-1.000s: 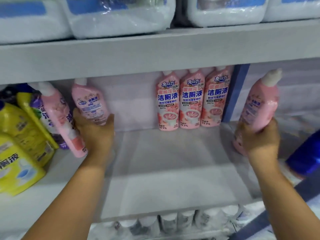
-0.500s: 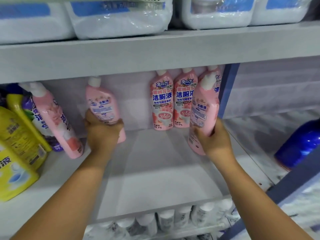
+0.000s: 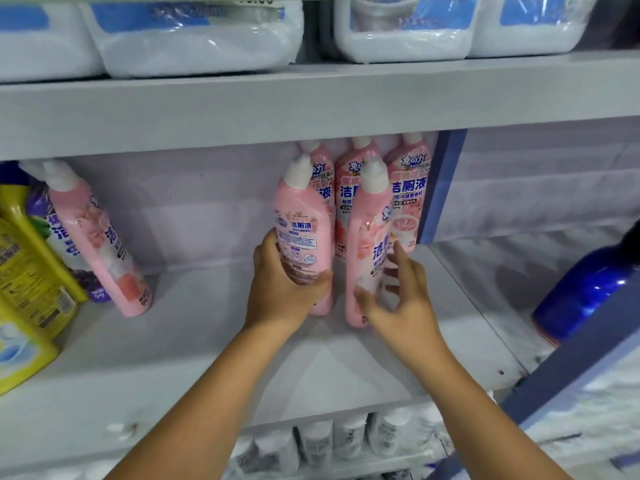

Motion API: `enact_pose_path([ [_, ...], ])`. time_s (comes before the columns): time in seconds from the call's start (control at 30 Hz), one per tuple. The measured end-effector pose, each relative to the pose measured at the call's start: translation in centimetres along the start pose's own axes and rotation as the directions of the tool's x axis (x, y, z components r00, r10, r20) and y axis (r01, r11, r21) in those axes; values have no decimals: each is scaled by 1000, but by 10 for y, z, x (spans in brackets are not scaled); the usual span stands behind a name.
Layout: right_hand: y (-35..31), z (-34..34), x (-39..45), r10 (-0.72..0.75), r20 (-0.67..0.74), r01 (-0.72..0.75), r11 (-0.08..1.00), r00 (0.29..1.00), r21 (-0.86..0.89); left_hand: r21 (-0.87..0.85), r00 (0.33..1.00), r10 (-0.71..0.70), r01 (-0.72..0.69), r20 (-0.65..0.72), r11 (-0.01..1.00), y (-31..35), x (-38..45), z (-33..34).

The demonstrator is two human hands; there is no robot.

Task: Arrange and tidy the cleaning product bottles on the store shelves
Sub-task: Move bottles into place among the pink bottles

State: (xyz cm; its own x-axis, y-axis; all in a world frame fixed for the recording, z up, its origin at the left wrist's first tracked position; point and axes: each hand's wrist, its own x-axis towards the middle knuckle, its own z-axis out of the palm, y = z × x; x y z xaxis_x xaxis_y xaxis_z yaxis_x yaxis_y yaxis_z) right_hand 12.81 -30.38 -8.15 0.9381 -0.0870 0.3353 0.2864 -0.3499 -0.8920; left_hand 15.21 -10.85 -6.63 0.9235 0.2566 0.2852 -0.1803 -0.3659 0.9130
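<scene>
Both forearms reach up from the bottom edge toward the middle shelf (image 3: 173,358); left hand (image 3: 280,289) has fingers and thumb wrapped round the lower body of a pink bottle (image 3: 301,230), thumb across the front under the back label, bottle held near upright with its base at or just above the shelf (contact hidden by the hand); its white cap tilts slightly right. Right hand (image 3: 398,299) is blurred, fingers spread apart and loosely bent beside a second pink bottle (image 3: 367,244); the thumb lies near the base and the fingers near the right side, but whether they actually grip or only touch I cannot tell. That second bottle stands upright on the shelf, just right of the held one, the two nearly touching. Behind both, against the back wall, a row of three pink bottles (image 3: 410,188) stands upright, labels forward, next to a blue upright post (image 3: 440,188). At left a leaning pink bottle (image 3: 93,244) tilts left against a purple bottle (image 3: 41,216) and yellow bottles (image 3: 31,271). Far right, a blue bottle (image 3: 588,285) lies tilted in the next bay; white wrapped packs (image 3: 194,36) sit on the shelf above; white-capped bottles (image 3: 346,438) on the shelf below.
</scene>
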Motion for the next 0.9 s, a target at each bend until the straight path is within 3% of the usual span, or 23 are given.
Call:
enact_pose_path([
  [0.1,-2,-16,16,22,274,-57,991,961,120,10,999,1,-1,-34,1000,8,-6,5],
  [0.17,-9,-17,22,7,327,-53,990,945,132,-18,1000,2,-2,-23,1000,11,-7,5],
  [0.3,-2,-4,26,78,110,-89,992,991,93,-25,997,12,-10,82,1000,11,-9,7],
  [0.4,9,-5,29,145,-85,-150,987,986,-60,36,999,-7,8,-42,999,11,-9,14],
  [0.5,15,-17,38,143,-221,-179,972,965,-151,27,999,-43,43,4,999,9,-5,18],
  [0.67,28,-34,64,170,-285,-218,965,943,-146,-72,984,-61,74,169,995,9,5,29],
  [0.9,32,-39,82,144,-282,-174,981,949,-82,-74,980,-18,33,199,997,16,28,48],
])
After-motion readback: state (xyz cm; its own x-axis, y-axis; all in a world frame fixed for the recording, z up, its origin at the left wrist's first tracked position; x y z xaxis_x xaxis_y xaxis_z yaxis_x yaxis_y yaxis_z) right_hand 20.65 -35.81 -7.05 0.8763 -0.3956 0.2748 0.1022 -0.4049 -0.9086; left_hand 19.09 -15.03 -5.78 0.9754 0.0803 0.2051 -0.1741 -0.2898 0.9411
